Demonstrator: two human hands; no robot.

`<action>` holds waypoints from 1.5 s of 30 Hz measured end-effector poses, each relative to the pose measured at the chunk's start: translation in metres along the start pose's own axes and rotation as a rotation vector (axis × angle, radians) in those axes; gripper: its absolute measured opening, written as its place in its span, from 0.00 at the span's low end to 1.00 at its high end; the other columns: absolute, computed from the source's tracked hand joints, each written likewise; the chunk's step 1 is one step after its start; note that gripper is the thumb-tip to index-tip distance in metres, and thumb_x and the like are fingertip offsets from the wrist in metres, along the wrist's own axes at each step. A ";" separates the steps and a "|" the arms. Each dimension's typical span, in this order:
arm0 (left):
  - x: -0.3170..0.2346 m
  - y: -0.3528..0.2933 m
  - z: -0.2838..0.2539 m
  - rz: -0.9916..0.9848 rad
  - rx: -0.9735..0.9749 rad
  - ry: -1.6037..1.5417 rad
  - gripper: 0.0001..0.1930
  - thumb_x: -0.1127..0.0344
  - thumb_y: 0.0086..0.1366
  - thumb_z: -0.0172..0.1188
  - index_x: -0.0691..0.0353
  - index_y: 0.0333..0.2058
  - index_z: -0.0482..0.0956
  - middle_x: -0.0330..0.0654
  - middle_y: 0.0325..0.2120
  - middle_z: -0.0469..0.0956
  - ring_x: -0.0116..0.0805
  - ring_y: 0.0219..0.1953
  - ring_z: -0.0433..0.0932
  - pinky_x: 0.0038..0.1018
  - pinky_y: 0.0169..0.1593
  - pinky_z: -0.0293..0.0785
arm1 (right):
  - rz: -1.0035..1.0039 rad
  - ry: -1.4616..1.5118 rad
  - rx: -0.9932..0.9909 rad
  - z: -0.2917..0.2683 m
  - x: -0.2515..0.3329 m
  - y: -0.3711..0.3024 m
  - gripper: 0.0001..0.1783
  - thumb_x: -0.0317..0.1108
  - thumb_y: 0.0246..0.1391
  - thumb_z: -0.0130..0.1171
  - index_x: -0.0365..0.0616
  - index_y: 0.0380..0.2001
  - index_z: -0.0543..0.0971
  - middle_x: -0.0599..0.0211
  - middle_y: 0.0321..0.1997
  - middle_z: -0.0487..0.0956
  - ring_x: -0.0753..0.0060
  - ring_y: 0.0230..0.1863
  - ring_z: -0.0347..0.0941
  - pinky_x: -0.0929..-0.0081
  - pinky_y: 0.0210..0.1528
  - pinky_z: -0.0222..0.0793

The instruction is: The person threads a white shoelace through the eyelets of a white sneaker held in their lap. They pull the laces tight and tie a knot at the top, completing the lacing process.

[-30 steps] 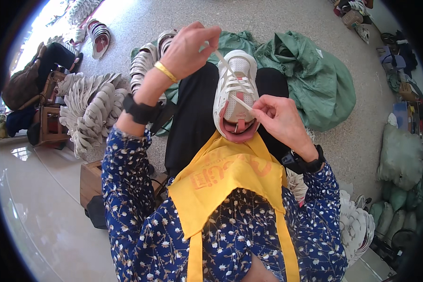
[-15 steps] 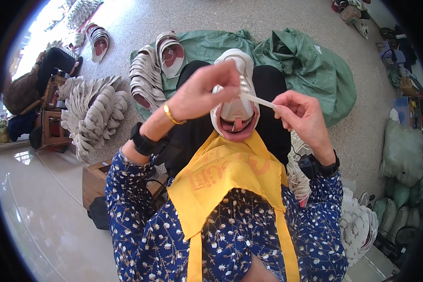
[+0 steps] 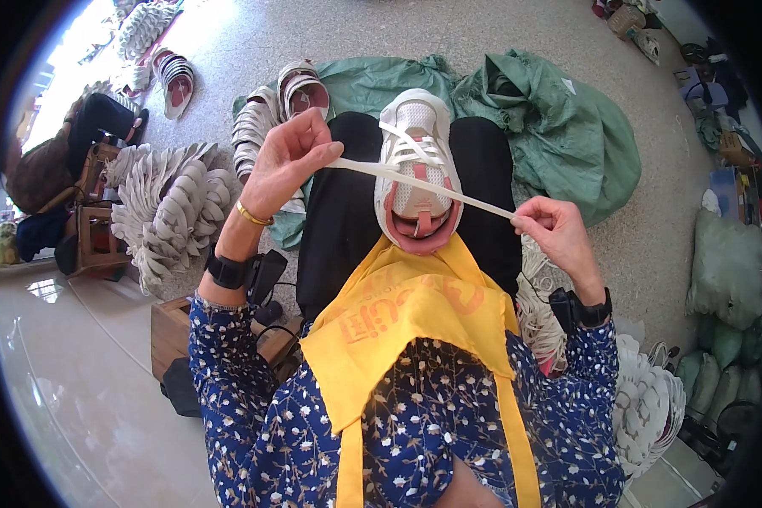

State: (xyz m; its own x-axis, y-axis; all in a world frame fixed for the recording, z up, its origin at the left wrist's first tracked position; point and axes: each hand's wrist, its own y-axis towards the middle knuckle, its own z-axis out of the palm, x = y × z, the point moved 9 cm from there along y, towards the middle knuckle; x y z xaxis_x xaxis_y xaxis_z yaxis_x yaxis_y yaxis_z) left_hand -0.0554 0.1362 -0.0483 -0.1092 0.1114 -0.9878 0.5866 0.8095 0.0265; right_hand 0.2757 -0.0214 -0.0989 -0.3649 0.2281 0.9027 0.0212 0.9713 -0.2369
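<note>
A white and pink sneaker stands between my knees with its toe pointing away and its pink collar toward me. White lacing crosses its upper part. A flat white shoelace stretches nearly straight above the shoe, from one hand to the other. To the left of the shoe, my left hand pinches one end of that span between thumb and fingers. My right hand, lower and to the right, pinches the other end. The lower part of the shoe touches the yellow apron on my lap.
Stacks of pale shoe uppers lie on the floor to the left, with more beyond my left hand. Green sacks spread out past my knees. A bundle of white laces hangs by my right thigh. A wooden box stands at my left.
My left hand has moved left and slightly down, away from above the shoe, drawing the shoelace into a longer span. My right hand has shifted a little down and right.
</note>
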 end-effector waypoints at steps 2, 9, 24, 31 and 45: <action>0.006 -0.003 -0.007 -0.021 -0.030 0.049 0.12 0.63 0.71 0.64 0.56 0.30 0.72 0.23 0.23 0.66 0.12 0.25 0.59 0.17 0.29 0.54 | -0.021 -0.024 0.007 0.010 0.016 0.001 0.05 0.27 0.60 0.65 0.36 0.37 0.86 0.75 0.28 0.84 0.93 0.25 0.72 0.87 0.26 0.65; 0.022 -0.013 -0.031 -0.038 -0.213 0.666 0.11 0.66 0.67 0.67 0.61 0.30 0.73 0.30 0.19 0.70 0.22 0.22 0.67 0.23 0.29 0.64 | -0.033 -0.138 0.026 0.042 0.060 0.020 0.05 0.28 0.59 0.67 0.36 0.34 0.86 0.73 0.24 0.84 0.91 0.23 0.74 0.86 0.26 0.67; -0.013 -0.014 0.106 0.184 0.181 0.115 0.06 0.77 0.66 0.61 0.64 0.39 0.73 0.40 0.25 0.76 0.30 0.27 0.77 0.28 0.32 0.74 | -0.242 0.072 0.091 0.089 0.100 0.038 0.06 0.28 0.59 0.68 0.35 0.36 0.85 0.68 0.25 0.86 0.87 0.26 0.81 0.85 0.29 0.75; 0.012 -0.011 0.110 -0.015 0.247 -0.023 0.07 0.75 0.65 0.65 0.65 0.35 0.73 0.36 0.22 0.76 0.21 0.25 0.75 0.23 0.29 0.71 | -0.244 0.058 0.144 0.093 0.101 0.036 0.04 0.24 0.61 0.68 0.36 0.36 0.81 0.72 0.30 0.86 0.88 0.31 0.81 0.88 0.32 0.75; -0.007 -0.015 0.086 0.123 -0.100 0.382 0.04 0.75 0.64 0.61 0.69 0.33 0.75 0.41 0.20 0.77 0.24 0.21 0.75 0.24 0.27 0.70 | -0.745 -0.478 0.086 0.101 0.109 0.016 0.09 0.27 0.48 0.69 0.45 0.33 0.79 0.67 0.34 0.76 0.63 0.33 0.80 0.68 0.31 0.76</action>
State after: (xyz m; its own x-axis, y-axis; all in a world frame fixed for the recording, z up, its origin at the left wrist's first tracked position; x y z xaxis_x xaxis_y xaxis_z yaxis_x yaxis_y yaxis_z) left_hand 0.0059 0.0736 -0.0550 -0.3446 0.4014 -0.8486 0.5347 0.8270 0.1740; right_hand 0.1422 0.0123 -0.0403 -0.6061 -0.5323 0.5910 -0.4396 0.8434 0.3089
